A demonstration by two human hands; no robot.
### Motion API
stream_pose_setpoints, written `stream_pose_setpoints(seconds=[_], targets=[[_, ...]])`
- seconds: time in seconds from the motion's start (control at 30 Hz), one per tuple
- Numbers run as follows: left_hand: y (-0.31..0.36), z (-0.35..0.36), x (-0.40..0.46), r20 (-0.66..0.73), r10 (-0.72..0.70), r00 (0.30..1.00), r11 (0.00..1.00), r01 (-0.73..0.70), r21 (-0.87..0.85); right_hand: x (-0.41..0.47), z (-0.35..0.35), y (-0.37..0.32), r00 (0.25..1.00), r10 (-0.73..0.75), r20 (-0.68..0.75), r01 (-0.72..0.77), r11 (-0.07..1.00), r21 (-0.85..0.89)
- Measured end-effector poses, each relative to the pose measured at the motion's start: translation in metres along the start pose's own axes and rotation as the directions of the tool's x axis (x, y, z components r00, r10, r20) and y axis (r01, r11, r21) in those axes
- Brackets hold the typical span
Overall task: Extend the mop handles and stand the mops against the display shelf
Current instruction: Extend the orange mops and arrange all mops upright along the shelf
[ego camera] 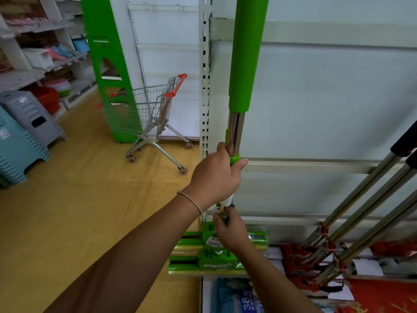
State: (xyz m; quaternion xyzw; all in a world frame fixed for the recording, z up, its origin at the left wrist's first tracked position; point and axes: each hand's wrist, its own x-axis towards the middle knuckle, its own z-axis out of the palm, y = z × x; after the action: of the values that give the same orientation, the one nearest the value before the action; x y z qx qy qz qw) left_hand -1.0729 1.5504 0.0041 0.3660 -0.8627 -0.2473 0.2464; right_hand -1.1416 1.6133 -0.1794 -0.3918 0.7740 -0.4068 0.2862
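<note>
A green mop stands upright in front of the white display shelf. Its thick green upper handle runs out of the top of the view, with a chrome tube showing below it. My left hand grips the handle at the green locking collar, thumb against it. Lower down, my right hand holds the lower shaft just above the green sponge mop head, which rests on the floor. Three chrome-handled mops with black grips lean against the shelf at the right.
A shopping cart with red trim stands behind, next to a green shelf end panel. Stacked plastic stools sit at the left on the yellow floor. Red and blue packaged goods lie at the shelf foot.
</note>
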Motion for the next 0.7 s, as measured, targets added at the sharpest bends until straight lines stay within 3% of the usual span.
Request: stream_pose_setpoints(seconds=[0.07,0.13,0.2,0.4,0.7], targets=[[0.0,0.002,0.002,-0.004,-0.01,1.0,1.0,0.01,0.026,-0.005,0.006,0.006,0.994,0.012,-0.108,-0.007,0.999,0.043],[0.001,0.004,0.002,0.0,-0.015,1.0,0.998,0.015,0.066,-0.01,0.015,0.017,0.975,-0.011,-0.223,0.004,0.999,-0.033],[0.001,0.005,0.005,-0.001,-0.016,1.0,0.993,0.016,0.116,-0.012,0.02,0.022,0.97,0.025,-0.241,-0.048,0.995,-0.089],[0.004,0.006,0.008,-0.007,-0.015,1.0,0.977,0.016,0.214,-0.002,0.02,0.022,0.988,0.074,-0.132,-0.092,0.987,-0.135],[0.005,0.009,0.012,-0.002,-0.006,1.0,0.983,0.007,0.183,0.007,0.011,0.023,0.997,0.075,-0.01,-0.076,0.975,-0.209]])
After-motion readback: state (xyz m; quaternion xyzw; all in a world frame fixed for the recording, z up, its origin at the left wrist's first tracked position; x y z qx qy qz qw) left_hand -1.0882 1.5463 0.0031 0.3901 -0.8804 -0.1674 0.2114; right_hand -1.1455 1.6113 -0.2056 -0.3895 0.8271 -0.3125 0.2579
